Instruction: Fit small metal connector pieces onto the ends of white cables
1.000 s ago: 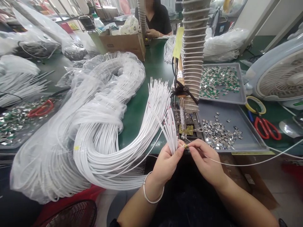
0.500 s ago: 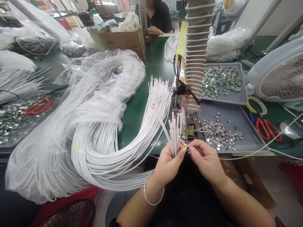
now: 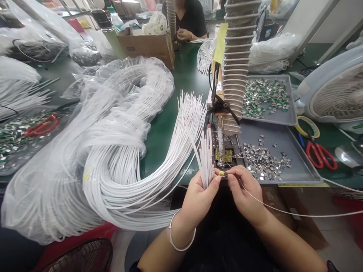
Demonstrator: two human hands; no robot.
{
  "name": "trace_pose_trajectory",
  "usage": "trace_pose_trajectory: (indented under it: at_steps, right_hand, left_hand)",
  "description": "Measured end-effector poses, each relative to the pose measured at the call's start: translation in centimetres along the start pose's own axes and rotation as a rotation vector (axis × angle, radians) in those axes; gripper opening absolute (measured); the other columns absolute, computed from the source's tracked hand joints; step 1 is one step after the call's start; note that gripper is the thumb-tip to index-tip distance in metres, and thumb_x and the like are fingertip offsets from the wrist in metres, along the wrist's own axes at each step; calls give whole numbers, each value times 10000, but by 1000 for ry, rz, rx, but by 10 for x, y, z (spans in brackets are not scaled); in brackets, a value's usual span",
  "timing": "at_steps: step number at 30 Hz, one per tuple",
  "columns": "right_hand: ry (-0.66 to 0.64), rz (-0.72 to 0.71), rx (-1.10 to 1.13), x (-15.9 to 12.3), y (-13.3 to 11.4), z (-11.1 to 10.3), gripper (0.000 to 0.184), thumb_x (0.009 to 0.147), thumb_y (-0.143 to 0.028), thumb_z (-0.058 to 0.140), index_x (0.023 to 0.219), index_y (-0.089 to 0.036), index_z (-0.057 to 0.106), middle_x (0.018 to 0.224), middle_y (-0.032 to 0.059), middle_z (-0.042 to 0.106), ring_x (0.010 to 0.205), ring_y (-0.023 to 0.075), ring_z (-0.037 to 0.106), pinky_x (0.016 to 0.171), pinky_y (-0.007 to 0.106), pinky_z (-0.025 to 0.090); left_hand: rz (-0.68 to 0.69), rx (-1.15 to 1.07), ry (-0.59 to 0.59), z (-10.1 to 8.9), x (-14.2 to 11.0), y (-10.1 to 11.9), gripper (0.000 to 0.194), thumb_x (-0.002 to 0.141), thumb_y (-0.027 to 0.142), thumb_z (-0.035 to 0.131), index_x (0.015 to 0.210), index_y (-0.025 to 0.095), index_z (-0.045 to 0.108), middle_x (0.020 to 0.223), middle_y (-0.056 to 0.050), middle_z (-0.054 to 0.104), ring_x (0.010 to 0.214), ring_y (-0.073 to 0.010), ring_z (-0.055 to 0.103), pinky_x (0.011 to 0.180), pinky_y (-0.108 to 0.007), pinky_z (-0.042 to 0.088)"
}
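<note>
left hand (image 3: 200, 200) grips a bundle of white wires (image 3: 204, 162) upright, fingers curled and pressed together around it. the tips fan out above the hand, with red marks near the ends. silver bangle (image 3: 176, 236) on the left wrist. right hand (image 3: 246, 192) pinches a thin white wire (image 3: 286, 211) between thumb and index finger, at a small yellow end (image 3: 221, 173). that end sits right by the left fingertips; too small to tell if the two hands touch there.

all placed off the lower gray tray (image 3: 292, 177): both hands are just in front of its left corner, and the thin wire runs off to the right past its front edge. the held bundle sweeps away left of the tray into a big white wire coil (image 3: 113, 177) lying on a clear plastic bag (image 3: 42, 211). silver metal clips (image 3: 265, 160) lie loose in the tray. gold pad (image 3: 223, 155) just left of it, ribbed duct (image 3: 236, 64) behind that. red scissors (image 3: 321, 155) and yellow tape roll (image 3: 307, 126) to its right, fan (image 3: 337, 90) further right. co-worker (image 3: 190, 22) sits far behind the tray, hands together near a cardboard box (image 3: 146, 49).
</note>
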State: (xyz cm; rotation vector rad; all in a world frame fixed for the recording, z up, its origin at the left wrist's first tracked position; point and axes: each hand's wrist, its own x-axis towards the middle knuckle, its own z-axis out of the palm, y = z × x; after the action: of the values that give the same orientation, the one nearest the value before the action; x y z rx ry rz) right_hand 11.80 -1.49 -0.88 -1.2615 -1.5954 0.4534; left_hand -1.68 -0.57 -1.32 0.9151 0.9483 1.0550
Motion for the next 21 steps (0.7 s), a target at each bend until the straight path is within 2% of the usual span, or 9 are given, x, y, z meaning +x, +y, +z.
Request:
trace_pose_trajectory:
  at_steps: [4, 8, 14, 18, 21]
  right_hand:
    - [-21, 39, 61, 0, 2, -2, 102, 887, -155, 488, 848, -202, 570, 699, -11, 551, 583, 102, 536, 531, 228, 446]
    - [-24, 40, 100, 0, 3, -1, 102, 890, -159, 491, 836, -202, 566, 697, -12, 545, 587, 104, 534, 533, 232, 442]
    - [-30, -22, 59, 1, 3, -1, 100, 881, -150, 503, 864, -206, 583, 743, 7, 586, 650, 124, 574, 573, 252, 483]
    - [69, -146, -51, -3, 10, -1, 226, 874, -111, 456, 1034, -203, 587, 830, 49, 614, 742, 158, 608, 628, 307, 532]
    - [148, -181, -31, -8, 17, 0, 317, 888, -86, 407, 1140, -215, 551, 906, 67, 633, 752, 154, 630, 607, 310, 563]
  left_hand:
    - [2, 87, -25, 1, -1, 8, 95, 843, 266, 610, 880, 183, 640, 871, -18, 627, 837, -142, 562, 821, -256, 441]
    - [-5, 99, -41, 4, 0, 12, 63, 839, 233, 596, 842, 174, 619, 825, -11, 616, 795, -138, 559, 780, -250, 452]
    - [-13, 137, -27, 5, 0, 14, 76, 831, 231, 583, 827, 162, 615, 797, -14, 602, 761, -146, 550, 744, -259, 447]
    - [-48, 162, 16, 5, 1, 13, 98, 819, 249, 593, 836, 156, 620, 797, -22, 604, 751, -153, 540, 731, -267, 437]
    - [-69, 141, 36, 4, 2, 10, 111, 821, 267, 596, 859, 165, 619, 807, -22, 613, 764, -157, 548, 742, -272, 431]
